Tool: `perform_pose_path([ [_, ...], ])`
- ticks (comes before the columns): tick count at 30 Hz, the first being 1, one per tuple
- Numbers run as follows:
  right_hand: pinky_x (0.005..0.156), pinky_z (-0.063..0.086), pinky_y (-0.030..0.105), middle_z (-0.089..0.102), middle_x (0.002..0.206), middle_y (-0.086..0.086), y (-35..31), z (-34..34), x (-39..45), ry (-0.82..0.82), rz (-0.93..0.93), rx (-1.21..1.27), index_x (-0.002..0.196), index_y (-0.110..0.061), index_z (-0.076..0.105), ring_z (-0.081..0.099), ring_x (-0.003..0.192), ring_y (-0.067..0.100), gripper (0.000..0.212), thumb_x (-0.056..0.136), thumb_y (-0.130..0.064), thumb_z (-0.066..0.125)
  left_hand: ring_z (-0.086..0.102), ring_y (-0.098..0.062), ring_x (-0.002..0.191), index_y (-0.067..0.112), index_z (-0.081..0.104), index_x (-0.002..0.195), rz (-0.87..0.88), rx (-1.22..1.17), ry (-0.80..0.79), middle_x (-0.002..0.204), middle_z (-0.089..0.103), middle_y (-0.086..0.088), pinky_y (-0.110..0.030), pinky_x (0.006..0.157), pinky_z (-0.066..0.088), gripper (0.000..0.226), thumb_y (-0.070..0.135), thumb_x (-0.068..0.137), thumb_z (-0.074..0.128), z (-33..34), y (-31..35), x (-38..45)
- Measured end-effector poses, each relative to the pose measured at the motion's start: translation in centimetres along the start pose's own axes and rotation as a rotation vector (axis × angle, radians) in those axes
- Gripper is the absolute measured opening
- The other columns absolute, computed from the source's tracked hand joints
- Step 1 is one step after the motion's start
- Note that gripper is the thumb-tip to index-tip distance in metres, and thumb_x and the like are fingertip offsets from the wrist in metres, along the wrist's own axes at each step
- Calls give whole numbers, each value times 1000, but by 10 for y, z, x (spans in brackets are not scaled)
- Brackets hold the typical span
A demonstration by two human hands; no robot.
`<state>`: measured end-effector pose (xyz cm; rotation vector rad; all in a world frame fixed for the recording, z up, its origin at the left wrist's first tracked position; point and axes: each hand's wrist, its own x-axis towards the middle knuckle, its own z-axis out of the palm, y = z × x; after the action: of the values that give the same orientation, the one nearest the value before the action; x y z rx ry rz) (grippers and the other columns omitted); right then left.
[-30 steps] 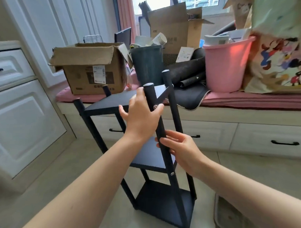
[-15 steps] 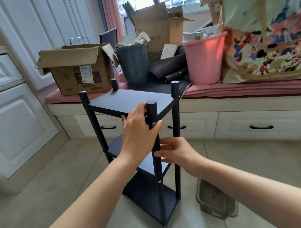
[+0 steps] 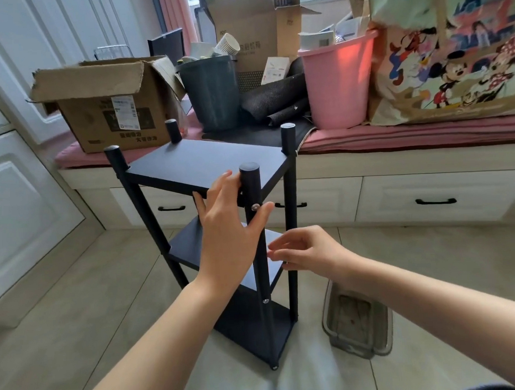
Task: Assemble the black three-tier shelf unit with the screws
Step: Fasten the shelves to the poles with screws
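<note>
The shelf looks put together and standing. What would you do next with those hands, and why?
Probably give the shelf unit a gentle wobble test. It stands upright on the floor, all three tiers sit in the posts, and screw heads show on the near post. The left hand touches that post; the right hand hovers by the middle tier.

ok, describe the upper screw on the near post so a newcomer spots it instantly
Find the black shelf unit standing on the floor, then its nearest post. The upper screw sits just below the top tier beside the left hand's thumb; the other screw sits lower.
</note>
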<state>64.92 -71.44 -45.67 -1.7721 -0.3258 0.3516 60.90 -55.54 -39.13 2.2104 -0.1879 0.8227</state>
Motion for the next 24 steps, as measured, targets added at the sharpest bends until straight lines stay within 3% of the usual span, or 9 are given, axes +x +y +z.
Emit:
perform_pose_path([
  [4,79,59,24,77,95,0,33,-29,-7,-6,99,-64,103,-12,74,72,94,10,16,88,-18,73,57,-29,119,5,58,123,32,26,42,117,64,-7,-64,111,29,43,24,88,75,8,0,-4],
  [8,81,59,29,77,90,1,99,-52,-10,25,276,-221,101,-12,72,73,91,12,14,95,-21,64,53,-24,118,8,58,121,44,20,57,113,59,0,-63,111,27,38,22,89,74,14,2,-4],
  [11,75,56,27,74,96,3,156,-55,-5,-15,411,-434,101,-11,71,68,80,11,20,97,-28,61,53,-28,117,6,58,120,59,41,85,109,59,-1,-63,110,29,35,19,90,72,20,2,-5],
  [16,75,45,27,64,113,7,229,-45,-1,-157,580,-741,114,-9,59,60,96,19,43,94,-48,59,49,-30,121,4,56,124,74,149,116,117,57,-10,-64,109,28,41,23,90,67,27,-2,-5],
  [20,99,45,31,51,142,12,259,-36,-6,-255,626,-824,141,-6,42,51,127,27,69,93,-52,59,45,-33,126,2,52,129,62,238,110,125,54,-15,-63,110,26,54,22,83,72,31,-5,-5],
  [22,103,42,30,49,145,12,266,-30,-9,-299,602,-842,143,-7,41,48,132,27,64,95,-44,60,44,-33,127,1,51,130,65,252,118,128,52,-15,-63,111,25,56,19,81,72,33,-5,-5],
  [24,96,43,30,54,139,14,269,-23,-13,-328,566,-860,136,-8,47,53,126,28,46,98,-33,57,43,-33,128,1,50,130,69,263,128,130,52,-16,-63,110,26,57,18,80,71,34,-5,-5],
])
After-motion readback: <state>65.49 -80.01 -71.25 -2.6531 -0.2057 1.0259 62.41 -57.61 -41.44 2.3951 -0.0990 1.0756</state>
